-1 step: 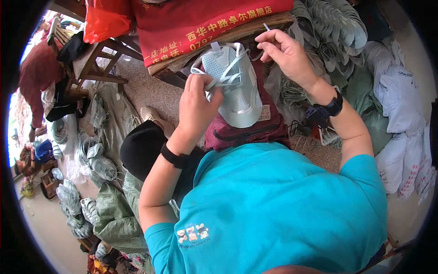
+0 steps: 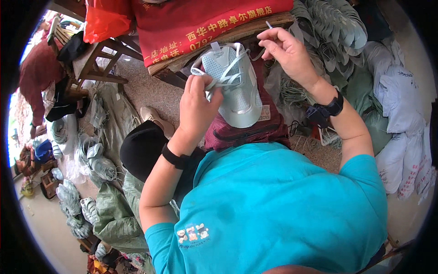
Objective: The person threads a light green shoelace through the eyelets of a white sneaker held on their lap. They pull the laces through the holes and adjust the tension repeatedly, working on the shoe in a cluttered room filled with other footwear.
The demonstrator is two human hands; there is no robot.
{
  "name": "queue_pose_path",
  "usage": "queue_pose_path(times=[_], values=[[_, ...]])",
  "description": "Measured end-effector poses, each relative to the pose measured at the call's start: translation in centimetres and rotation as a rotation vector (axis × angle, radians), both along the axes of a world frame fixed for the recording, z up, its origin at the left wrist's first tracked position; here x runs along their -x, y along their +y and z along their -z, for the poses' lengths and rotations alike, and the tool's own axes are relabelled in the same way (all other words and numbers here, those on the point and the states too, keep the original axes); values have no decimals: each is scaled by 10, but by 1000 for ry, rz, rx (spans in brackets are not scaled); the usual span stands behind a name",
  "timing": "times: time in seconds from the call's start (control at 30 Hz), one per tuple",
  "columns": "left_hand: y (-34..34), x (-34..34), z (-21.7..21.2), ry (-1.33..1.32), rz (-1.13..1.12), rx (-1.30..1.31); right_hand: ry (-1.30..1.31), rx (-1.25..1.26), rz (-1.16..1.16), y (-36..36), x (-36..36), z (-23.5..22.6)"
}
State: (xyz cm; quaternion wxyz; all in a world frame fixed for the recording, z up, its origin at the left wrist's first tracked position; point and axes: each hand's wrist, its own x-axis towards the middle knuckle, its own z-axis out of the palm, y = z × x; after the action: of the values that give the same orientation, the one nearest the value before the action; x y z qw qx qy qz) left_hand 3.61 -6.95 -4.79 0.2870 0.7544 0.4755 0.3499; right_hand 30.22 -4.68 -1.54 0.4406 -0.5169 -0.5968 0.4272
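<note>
- Currently, left hand [image 2: 197, 108] pinches the lace [image 2: 223, 81], steadying the shoe [image 2: 237, 91] on the lap.
- Right hand [image 2: 286, 52] grips the lace tip [image 2: 268, 24], drawing it taut.

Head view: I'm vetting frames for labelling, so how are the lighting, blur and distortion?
Head view: even daylight, blown out at the left rim; the pale shoe and both hands, left and right, look sharp; fisheye bends edges, black corners.

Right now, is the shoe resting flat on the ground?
No, the pale green shoe sits raised on the person's lap, steadied by the left hand gripping its laces.
</note>
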Motion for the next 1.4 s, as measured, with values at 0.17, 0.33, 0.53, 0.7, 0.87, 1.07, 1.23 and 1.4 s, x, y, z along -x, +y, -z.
queue_pose_path(times=[0.17, 0.33, 0.53, 0.7, 0.87, 1.07, 1.23, 1.4], values=[[-7, -2, -1, -114, -16, 6, 81, -97, 81, 9, -9, -7], [-10, 2, -1, -173, 141, 226, 252, -16, 82, 16, -14, -10], [19, 51, 11, 18, -53, 81, 571, -216, 352, 50, -69, -32], [40, 109, -38, -740, -212, 612, 686, -312, 513, 59, -145, -66], [67, 188, -23, -1366, -161, 773, 801, -219, 854, 71, -237, -68], [76, 269, -8, -1590, -297, 614, 405, -395, 936, 45, -284, -58], [70, 324, -13, -1393, -798, 251, -28, -90, 445, 31, -140, -24], [73, 239, -16, -1090, -516, 448, -256, 30, -276, -1, -6, -19]])
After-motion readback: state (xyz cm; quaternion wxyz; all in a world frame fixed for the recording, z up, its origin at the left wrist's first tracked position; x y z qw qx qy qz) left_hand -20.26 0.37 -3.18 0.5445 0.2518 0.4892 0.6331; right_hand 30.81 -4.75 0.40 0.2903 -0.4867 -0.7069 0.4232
